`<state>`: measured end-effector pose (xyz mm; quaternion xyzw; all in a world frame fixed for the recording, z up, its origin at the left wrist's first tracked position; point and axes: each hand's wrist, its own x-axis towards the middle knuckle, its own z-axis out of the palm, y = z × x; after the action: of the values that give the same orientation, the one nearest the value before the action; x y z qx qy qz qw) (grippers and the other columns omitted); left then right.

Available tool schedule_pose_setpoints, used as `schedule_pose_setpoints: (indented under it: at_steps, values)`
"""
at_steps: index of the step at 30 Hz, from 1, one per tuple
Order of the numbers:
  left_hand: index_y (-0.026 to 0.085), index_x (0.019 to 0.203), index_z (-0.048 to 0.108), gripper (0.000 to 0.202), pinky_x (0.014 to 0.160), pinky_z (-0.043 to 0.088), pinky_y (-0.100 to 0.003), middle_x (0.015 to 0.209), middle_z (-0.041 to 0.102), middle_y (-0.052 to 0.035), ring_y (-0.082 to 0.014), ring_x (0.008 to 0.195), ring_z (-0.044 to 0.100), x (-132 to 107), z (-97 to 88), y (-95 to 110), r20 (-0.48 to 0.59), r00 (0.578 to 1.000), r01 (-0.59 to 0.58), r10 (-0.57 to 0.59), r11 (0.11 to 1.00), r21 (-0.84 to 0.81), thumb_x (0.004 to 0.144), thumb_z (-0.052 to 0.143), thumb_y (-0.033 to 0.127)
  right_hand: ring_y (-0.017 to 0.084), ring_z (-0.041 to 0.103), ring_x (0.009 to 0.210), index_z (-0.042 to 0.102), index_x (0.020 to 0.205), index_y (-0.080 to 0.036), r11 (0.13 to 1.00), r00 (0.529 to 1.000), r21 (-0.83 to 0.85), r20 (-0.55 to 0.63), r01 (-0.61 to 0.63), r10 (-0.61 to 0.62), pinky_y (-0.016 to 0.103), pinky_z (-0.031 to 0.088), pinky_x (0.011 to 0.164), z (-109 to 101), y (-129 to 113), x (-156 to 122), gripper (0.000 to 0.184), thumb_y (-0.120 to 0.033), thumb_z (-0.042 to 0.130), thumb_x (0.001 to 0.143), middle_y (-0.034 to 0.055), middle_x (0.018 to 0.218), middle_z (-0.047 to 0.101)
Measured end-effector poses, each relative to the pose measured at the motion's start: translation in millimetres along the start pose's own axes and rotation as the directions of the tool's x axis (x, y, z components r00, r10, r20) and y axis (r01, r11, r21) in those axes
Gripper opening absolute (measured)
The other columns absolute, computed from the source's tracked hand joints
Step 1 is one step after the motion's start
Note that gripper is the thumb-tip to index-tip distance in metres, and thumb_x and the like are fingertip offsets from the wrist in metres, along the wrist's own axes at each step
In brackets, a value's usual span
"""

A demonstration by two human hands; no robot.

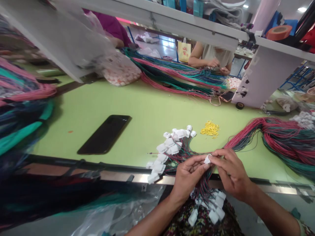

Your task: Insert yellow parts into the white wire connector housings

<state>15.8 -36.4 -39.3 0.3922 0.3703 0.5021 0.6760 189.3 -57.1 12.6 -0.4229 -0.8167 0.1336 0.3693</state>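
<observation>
Pinching a connector (207,159) between them, the left hand (188,173) and right hand (230,168) meet above hanging wires (204,185); a snagged one could tug it free, and a stray reach could scatter the yellow bits (210,128) beyond.

A wiring workshop: bundled wires (283,141), green bench (147,108), co-worker (224,59) opposite, blurred blue frames (297,76) (probably table legs).

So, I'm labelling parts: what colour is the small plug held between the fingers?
The small plug is white, seen best in the head view.
</observation>
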Motion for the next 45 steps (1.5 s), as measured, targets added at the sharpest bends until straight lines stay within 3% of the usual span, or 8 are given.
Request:
schedule_pose_setpoints:
  at_steps: [5, 11, 16, 23, 27, 33, 40, 45]
  values:
    - [0.019, 0.094, 0.078, 0.021, 0.076, 0.061, -0.029, 0.089, 0.082, -0.0058, -0.0185, 0.079, 0.075, -0.3, 0.6, 4.6, 0.023, 1.0, -0.01, 0.01, 1.0, 0.022, 0.073, 0.079, 0.024, 0.023, 0.061, 0.105, 0.056, 0.134, -0.027, 0.98, 0.989, 0.16, 0.112, -0.115, 0.098, 0.041, 0.051, 0.091, -4.0, -0.9, -5.7, 0.04, -0.012, 0.049, 0.097, 0.0087, 0.116, 0.067]
    - [0.018, 0.099, 0.076, 0.019, 0.046, 0.049, -0.021, 0.065, 0.074, -0.0005, -0.0102, 0.045, 0.057, -0.9, 5.8, 9.8, 0.129, 0.984, -0.152, 0.123, 0.958, 0.244, 0.082, 0.072, 0.026, 0.02, 0.064, 0.094, 0.064, 0.12, -0.028, 0.935, 0.969, 0.281, -0.055, -0.216, 0.24, 0.034, 0.055, 0.082, 7.6, 6.0, -8.5, 0.032, -0.021, 0.069, 0.089, 0.0054, 0.105, 0.066]
    - [0.021, 0.117, 0.071, 0.037, 0.085, 0.06, -0.041, 0.109, 0.076, -0.0127, -0.0255, 0.099, 0.071, -13.8, -4.6, 9.4, 0.315, 0.814, -0.58, 0.488, 0.66, 0.477, 0.08, 0.072, 0.015, 0.023, 0.065, 0.094, 0.064, 0.11, -0.026, 0.97, 0.983, 0.181, -0.051, -0.164, 0.176, 0.038, 0.055, 0.08, -19.4, 7.0, -17.4, 0.024, -0.015, 0.064, 0.089, 0.0063, 0.099, 0.067]
    - [0.022, 0.109, 0.071, 0.036, 0.075, 0.063, -0.029, 0.097, 0.077, -0.0089, -0.0197, 0.086, 0.074, -49.7, -59.5, 4.8, 0.385, 0.707, -0.682, 0.593, 0.43, 0.591, 0.08, 0.063, 0.004, 0.021, 0.066, 0.084, 0.064, 0.1, -0.026, 0.995, 0.885, -0.086, 0.456, -0.059, 0.092, 0.033, 0.056, 0.07, -52.4, 4.6, -70.0, 0.019, -0.011, 0.06, 0.09, 0.0059, 0.094, 0.069]
    - [0.02, 0.104, 0.072, 0.028, 0.076, 0.063, -0.03, 0.094, 0.079, -0.0083, -0.0195, 0.085, 0.075, -57.9, -81.7, 6.5, 0.377, 0.681, -0.647, 0.628, 0.275, 0.711, 0.083, 0.063, 0.005, 0.02, 0.063, 0.076, 0.063, 0.095, -0.025, 0.995, 0.876, -0.098, 0.476, -0.033, 0.076, 0.032, 0.053, 0.062, -42.8, 3.8, -67.4, 0.008, -0.018, 0.061, 0.094, 0.0047, 0.088, 0.067]
    - [0.015, 0.115, 0.07, 0.033, 0.086, 0.062, -0.034, 0.112, 0.078, -0.0127, -0.0222, 0.099, 0.073, -67.8, -88.6, 1.9, 0.538, 0.643, -0.645, 0.545, 0.007, 0.764, 0.086, 0.058, 0.004, 0.024, 0.065, 0.091, 0.062, 0.107, -0.025, 0.998, 0.98, -0.052, 0.196, 0.034, -0.024, 0.039, 0.052, 0.079, -19.6, -2.5, 0.1, 0.015, -0.024, 0.066, 0.093, 0.0071, 0.099, 0.07]
    - [0.016, 0.128, 0.065, 0.044, 0.101, 0.057, -0.04, 0.125, 0.074, -0.011, -0.0237, 0.117, 0.067, -61.9, -102.0, 0.0, 0.534, 0.66, -0.562, 0.528, -0.124, 0.818, 0.088, 0.052, 0.001, 0.03, 0.06, 0.096, 0.06, 0.118, -0.01, 0.929, 0.854, -0.248, 0.507, 0.274, -0.116, 0.042, 0.048, 0.08, 38.0, -9.4, 51.4, 0.038, -0.013, 0.069, 0.081, 0.0157, 0.111, 0.068]
    - [0.017, 0.123, 0.067, 0.042, 0.101, 0.057, -0.039, 0.12, 0.075, -0.0114, -0.023, 0.114, 0.069, -56.3, -108.1, 5.1, 0.547, 0.639, -0.59, 0.54, -0.11, 0.8, 0.089, 0.05, 0.0, 0.028, 0.057, 0.085, 0.056, 0.121, -0.011, 0.854, 0.849, -0.402, 0.522, 0.33, -0.082, 0.041, 0.044, 0.075, 71.1, -10.7, 51.7, 0.037, -0.006, 0.053, 0.084, 0.0142, 0.097, 0.068]
